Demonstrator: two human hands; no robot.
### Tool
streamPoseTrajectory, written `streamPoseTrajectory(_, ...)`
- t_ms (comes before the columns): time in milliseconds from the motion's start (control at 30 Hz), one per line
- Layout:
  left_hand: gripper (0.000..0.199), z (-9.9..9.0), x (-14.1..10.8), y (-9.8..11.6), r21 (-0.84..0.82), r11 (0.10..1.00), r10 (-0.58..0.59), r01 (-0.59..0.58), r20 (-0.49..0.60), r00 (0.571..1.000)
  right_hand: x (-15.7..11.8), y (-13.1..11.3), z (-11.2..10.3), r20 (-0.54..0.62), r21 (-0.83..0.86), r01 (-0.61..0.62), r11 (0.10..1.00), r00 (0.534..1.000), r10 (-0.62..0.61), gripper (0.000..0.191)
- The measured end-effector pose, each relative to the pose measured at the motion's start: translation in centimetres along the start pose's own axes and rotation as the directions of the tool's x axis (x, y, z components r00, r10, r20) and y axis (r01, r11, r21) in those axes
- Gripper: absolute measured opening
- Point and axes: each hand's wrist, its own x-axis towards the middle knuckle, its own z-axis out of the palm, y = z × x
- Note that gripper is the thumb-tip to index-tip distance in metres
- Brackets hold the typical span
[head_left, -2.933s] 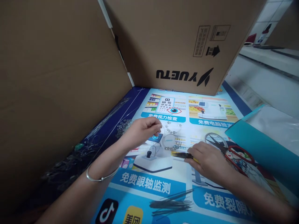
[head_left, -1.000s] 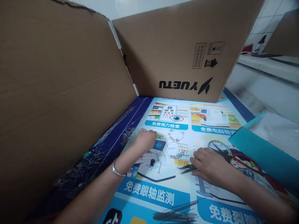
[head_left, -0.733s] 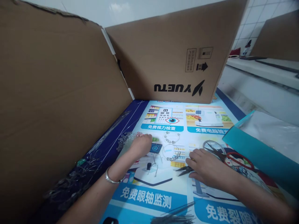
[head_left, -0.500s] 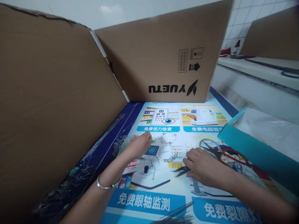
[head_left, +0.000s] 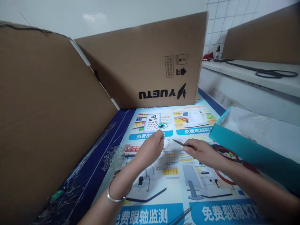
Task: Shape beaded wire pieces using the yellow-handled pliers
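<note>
My left hand [head_left: 152, 145] is closed in a pinch above the printed sheet. Beside its fingertips shows a thin wire with clear beads [head_left: 168, 142], apparently held by it. My right hand [head_left: 201, 150] grips a pair of dark pliers [head_left: 179, 142], the narrow tips pointing left toward that wire. Below the hands lies a blurred loop of clear beads [head_left: 161, 165]. To the left of my left forearm, loose clear beads [head_left: 110, 157] lie in a pile. Red-handled scissors [head_left: 227, 153] lie partly hidden behind my right hand and forearm.
Cardboard panels [head_left: 140, 68] stand at the left and back. A teal box [head_left: 236, 142] with clear plastic inside sits at right. Thin wires [head_left: 93, 153] lie along the left edge; dark wires [head_left: 181, 217] lie in front. Black scissors [head_left: 269, 72] rest on the ledge.
My right hand has lifted the pliers and turned them toward my left hand. My left hand has moved right, toward the beaded wire. The view has shifted slightly.
</note>
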Motion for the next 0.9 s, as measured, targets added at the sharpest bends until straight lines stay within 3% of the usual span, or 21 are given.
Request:
streamPoseTrajectory(133,0.011,0.0,-0.8,0.4,-0.039,0.999,0.020,-0.018,0.035,0.999,0.3,0.1,0.3,-0.083,-0.089,-0.006,0.996,0.997,-0.001,0.025)
streamPoseTrajectory(533,0.008,0.3,-0.8,-0.4,-0.340,0.940,0.006,0.036,0.123,0.992,1.3,-1.0,0.1,0.026,-0.129,0.003,0.992,1.000,0.000,0.030)
streamPoseTrajectory(667,0.012,-0.2,-0.4,-1.6,-0.419,0.905,-0.006,0.077,0.169,0.986,1.9,-1.0,0.0,0.003,-0.141,-0.015,0.990,1.000,0.015,0.031)
streamPoseTrajectory(767,0.017,-0.6,-0.2,-2.9,-0.247,0.964,-0.049,0.094,0.184,0.982,2.3,-0.8,-0.1,-0.040,-0.184,-0.060,0.981,0.998,0.054,0.031)
streamPoseTrajectory(900,0.018,0.4,-0.4,-4.1,0.159,0.986,-0.108,0.057,0.335,0.936,2.5,-0.5,0.3,-0.069,-0.195,-0.085,0.977,0.995,0.073,0.033)
